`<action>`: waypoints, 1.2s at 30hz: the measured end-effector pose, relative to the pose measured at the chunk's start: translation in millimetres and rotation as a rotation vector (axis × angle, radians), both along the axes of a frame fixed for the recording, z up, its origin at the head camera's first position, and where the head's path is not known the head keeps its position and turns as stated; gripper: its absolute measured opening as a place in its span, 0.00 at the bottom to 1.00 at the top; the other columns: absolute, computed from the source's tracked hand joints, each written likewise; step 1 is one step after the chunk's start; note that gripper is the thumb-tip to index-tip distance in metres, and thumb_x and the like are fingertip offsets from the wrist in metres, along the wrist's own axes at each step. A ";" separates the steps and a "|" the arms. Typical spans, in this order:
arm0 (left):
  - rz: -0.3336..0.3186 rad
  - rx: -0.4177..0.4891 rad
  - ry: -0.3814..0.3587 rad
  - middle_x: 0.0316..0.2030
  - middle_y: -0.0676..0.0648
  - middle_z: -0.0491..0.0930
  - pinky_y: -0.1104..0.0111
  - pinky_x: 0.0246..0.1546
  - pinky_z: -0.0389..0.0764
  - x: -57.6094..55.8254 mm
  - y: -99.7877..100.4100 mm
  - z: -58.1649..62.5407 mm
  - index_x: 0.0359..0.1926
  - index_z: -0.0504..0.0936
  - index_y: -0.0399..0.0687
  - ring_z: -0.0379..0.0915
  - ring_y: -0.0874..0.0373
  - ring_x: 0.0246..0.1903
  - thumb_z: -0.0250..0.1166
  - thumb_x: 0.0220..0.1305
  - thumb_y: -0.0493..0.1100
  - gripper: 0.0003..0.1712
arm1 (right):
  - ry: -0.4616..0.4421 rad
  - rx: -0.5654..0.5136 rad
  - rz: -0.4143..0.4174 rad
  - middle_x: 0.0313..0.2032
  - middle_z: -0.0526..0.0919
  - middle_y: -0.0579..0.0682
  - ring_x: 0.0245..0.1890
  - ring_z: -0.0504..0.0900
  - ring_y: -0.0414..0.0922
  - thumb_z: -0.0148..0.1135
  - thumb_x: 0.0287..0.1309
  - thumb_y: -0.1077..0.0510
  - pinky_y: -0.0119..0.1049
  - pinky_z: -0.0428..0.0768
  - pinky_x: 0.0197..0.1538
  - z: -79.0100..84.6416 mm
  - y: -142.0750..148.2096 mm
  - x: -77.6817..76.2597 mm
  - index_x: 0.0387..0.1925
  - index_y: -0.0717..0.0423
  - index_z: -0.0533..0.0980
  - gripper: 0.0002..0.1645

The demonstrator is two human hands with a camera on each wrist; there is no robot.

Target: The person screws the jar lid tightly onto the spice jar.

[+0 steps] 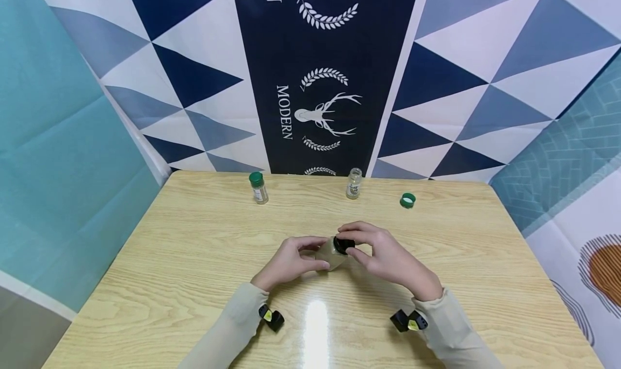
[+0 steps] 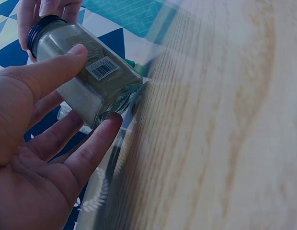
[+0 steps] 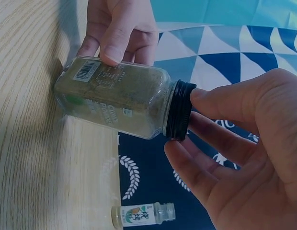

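Note:
A square glass spice jar (image 3: 112,96) of greenish-brown powder, with a barcode label and a black lid (image 3: 179,110), is held tilted just over the wooden table. My left hand (image 1: 293,258) grips the jar's body, thumb on one side and fingers on the other and under its base in the left wrist view. At the lid, my right hand (image 1: 385,250) pinches the rim between thumb and fingers. The lid sits on the jar's mouth. In the head view the fingers partly hide the jar.
Toward the table's back edge stand a green-capped spice bottle (image 1: 259,188) and an uncapped glass bottle (image 1: 354,184). A loose green cap (image 1: 407,200) lies right of them. Behind the wooden table (image 1: 194,239) hangs a patterned cloth (image 1: 330,78).

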State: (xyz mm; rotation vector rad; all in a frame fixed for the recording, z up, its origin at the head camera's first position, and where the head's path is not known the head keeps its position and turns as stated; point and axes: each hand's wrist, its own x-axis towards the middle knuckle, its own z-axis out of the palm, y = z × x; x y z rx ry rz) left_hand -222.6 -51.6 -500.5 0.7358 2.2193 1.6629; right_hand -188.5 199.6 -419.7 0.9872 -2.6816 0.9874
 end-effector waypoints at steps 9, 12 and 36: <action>0.005 -0.021 0.007 0.61 0.52 0.83 0.67 0.59 0.82 -0.8 -0.6 0.7 0.64 0.82 0.53 0.79 0.55 0.59 0.78 0.60 0.46 0.30 | 0.020 0.009 -0.015 0.60 0.82 0.55 0.60 0.82 0.53 0.71 0.61 0.65 0.52 0.83 0.60 2.3 -0.8 1.1 0.56 0.57 0.83 0.21; 0.008 -0.034 0.017 0.61 0.52 0.83 0.66 0.60 0.82 -0.9 -0.8 1.4 0.64 0.82 0.53 0.79 0.55 0.60 0.78 0.60 0.47 0.30 | 0.031 0.002 0.001 0.60 0.82 0.55 0.60 0.82 0.53 0.71 0.61 0.66 0.52 0.83 0.60 3.2 -0.7 1.7 0.57 0.57 0.83 0.21; 0.006 -0.026 0.013 0.60 0.52 0.83 0.67 0.59 0.83 -0.4 -0.7 2.8 0.64 0.82 0.53 0.79 0.55 0.59 0.78 0.60 0.46 0.30 | 0.041 -0.004 0.062 0.60 0.82 0.53 0.59 0.83 0.51 0.70 0.59 0.70 0.50 0.84 0.58 3.7 0.1 0.8 0.53 0.56 0.85 0.20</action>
